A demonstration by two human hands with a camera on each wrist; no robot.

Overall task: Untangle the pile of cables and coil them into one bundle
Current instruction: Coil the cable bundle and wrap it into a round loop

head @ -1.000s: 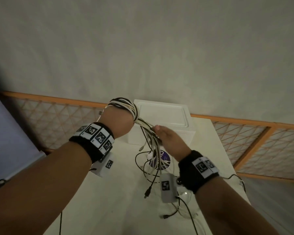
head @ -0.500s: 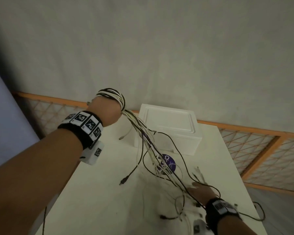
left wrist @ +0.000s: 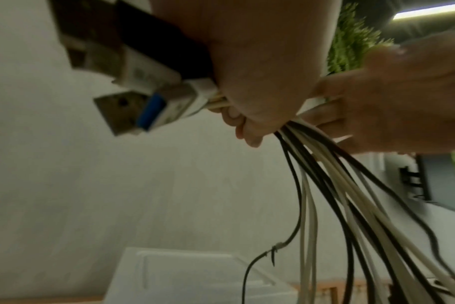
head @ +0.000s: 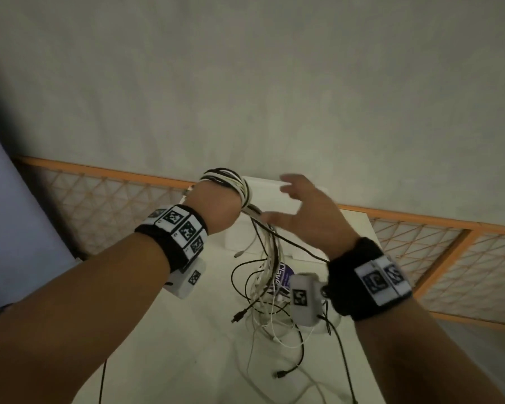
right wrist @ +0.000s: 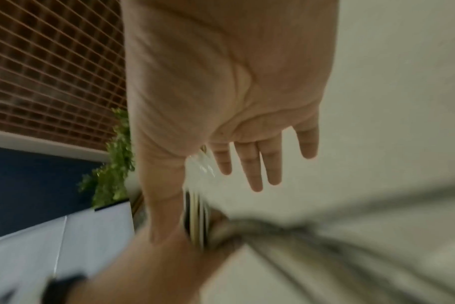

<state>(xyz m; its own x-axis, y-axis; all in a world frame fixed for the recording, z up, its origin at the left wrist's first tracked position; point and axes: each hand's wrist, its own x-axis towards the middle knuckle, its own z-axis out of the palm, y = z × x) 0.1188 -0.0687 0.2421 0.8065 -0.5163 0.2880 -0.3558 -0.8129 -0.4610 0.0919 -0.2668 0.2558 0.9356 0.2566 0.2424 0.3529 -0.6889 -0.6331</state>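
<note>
Both hands are raised: the left hand (head: 216, 207) clenches the coiled cables (head: 231, 182), the right hand (head: 306, 217) is spread, holding nothing. Loose tails (head: 270, 290) dangling to the table (head: 158, 360) could re-knot, or connectors snag, if wound carelessly.

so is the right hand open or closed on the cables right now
Open. The right hand has its fingers spread beside the cables, gripping none, and the right wrist view shows straight fingers. The left hand holds the coil.
</note>
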